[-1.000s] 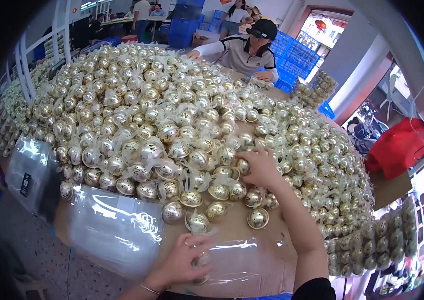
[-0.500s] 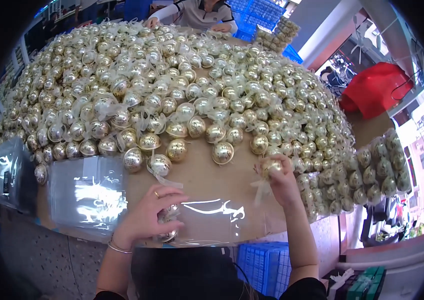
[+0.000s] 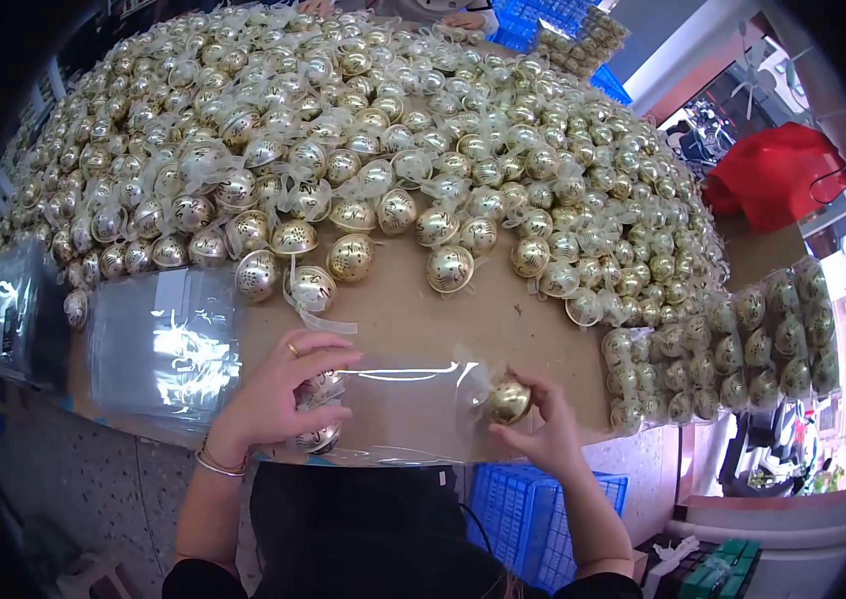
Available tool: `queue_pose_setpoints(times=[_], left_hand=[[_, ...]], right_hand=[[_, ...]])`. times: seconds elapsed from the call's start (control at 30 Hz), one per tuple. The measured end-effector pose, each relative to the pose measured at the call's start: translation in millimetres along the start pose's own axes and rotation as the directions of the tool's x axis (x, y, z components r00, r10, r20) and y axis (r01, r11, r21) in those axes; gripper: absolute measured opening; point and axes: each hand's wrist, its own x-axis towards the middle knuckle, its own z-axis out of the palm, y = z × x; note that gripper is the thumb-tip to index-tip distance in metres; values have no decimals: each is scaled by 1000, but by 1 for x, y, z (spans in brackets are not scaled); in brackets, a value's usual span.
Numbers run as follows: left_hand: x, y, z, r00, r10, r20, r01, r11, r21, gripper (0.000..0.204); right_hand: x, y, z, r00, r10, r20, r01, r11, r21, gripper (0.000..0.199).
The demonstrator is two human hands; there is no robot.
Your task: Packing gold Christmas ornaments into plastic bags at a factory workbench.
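Observation:
A clear plastic bag (image 3: 408, 404) lies flat along the near edge of the table. My left hand (image 3: 268, 394) curls around its left end, over gold ball ornaments (image 3: 320, 437) that show between the thumb and fingers. At the bag's right end, my right hand (image 3: 551, 427) grips a shiny gold ball ornament (image 3: 510, 400) between thumb and fingers. Pale translucent ribbon is beside that ball. Beyond my hands, single gold balls (image 3: 351, 258) sit at the front of a large heap of ribboned gold balls (image 3: 273, 150).
A stack of clear bags (image 3: 165, 334) lies at left, beside a darker wrapped stack (image 3: 23, 314). Bagged rows of balls (image 3: 728, 364) stand at right. Blue crates (image 3: 541, 519) are below the table edge. Red cloth (image 3: 778, 175) sits far right. Another person's hand (image 3: 463, 20) rests across the heap.
My right hand has moved down and left with the gold ball, from beside the heap to the bag's right end. My left hand stays around the bag's left end.

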Motion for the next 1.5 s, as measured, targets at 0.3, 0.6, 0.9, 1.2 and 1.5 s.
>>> queue_pose_setpoints(times=[0.3,0.6,0.9,1.2,1.5], left_hand=[[8,12,-7,988,140,70,-152,961,231,59],[12,17,18,973,218,-75,-175,911,374,49],[12,14,19,973,219,-66,-178,905,387,46],[9,11,17,978,190,-85,-152,931,331,44],[11,12,13,968,235,-92,-190,919,346,41]], right_hand=[[46,-32,65,845,230,484,-411,857,310,54],[63,-50,67,871,67,486,114,936,-334,35],[283,-78,25,847,-528,60,403,565,-720,30],[319,-98,65,903,-340,263,428,645,-633,45],[316,-102,72,967,-92,236,189,882,-432,62]])
